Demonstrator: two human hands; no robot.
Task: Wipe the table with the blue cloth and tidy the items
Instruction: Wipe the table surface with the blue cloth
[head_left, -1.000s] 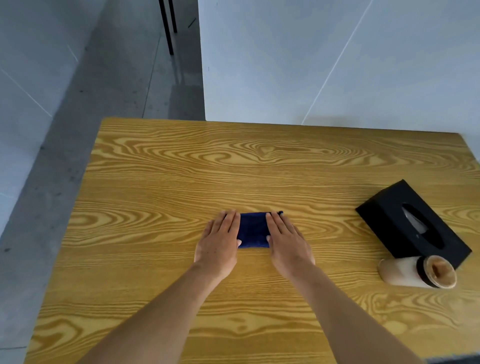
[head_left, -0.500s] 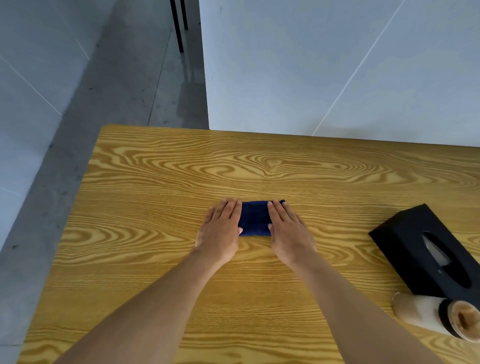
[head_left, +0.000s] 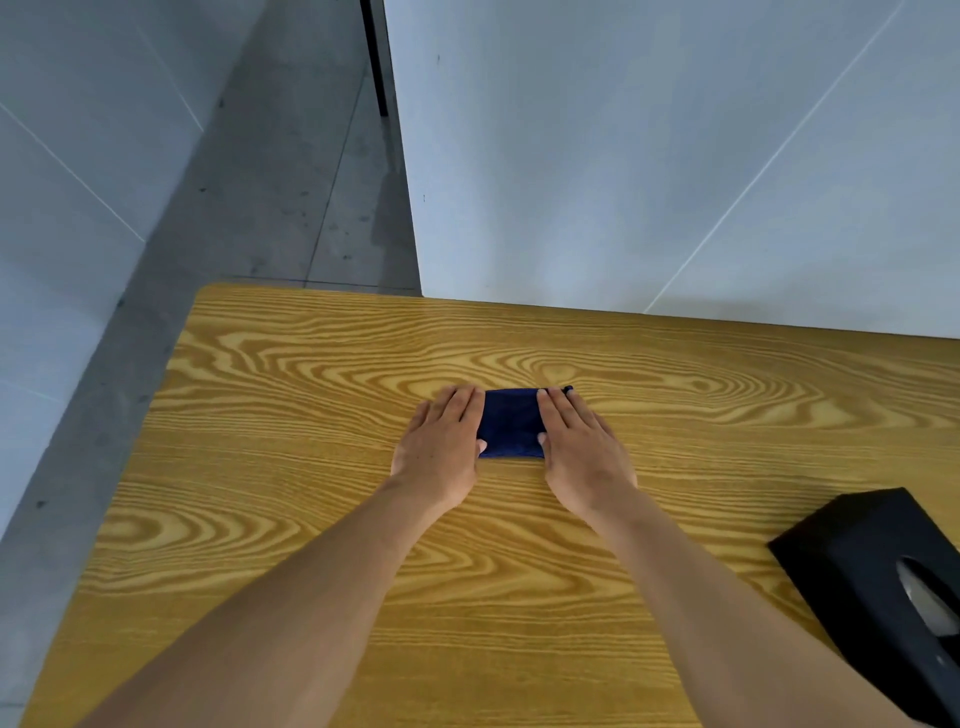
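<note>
Blue cloth (head_left: 511, 423) lay folded small, mid-table (head_left: 311, 519). Left hand (head_left: 440, 447) and right hand (head_left: 582, 447) pressed flat on its two ends, fingers straight. Cloth judged soft, light, prone to unfolding; best pinched at an edge. Tissue box (head_left: 878, 587) sat well apart, right.

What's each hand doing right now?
Left hand: open, flat on the folded dark blue cloth.
Right hand: open, flat on the same cloth.

Left hand (head_left: 441, 447) and right hand (head_left: 579, 449) flat on folded blue cloth (head_left: 511, 423), wooden table (head_left: 311, 415), black tissue box (head_left: 883, 582)
</note>
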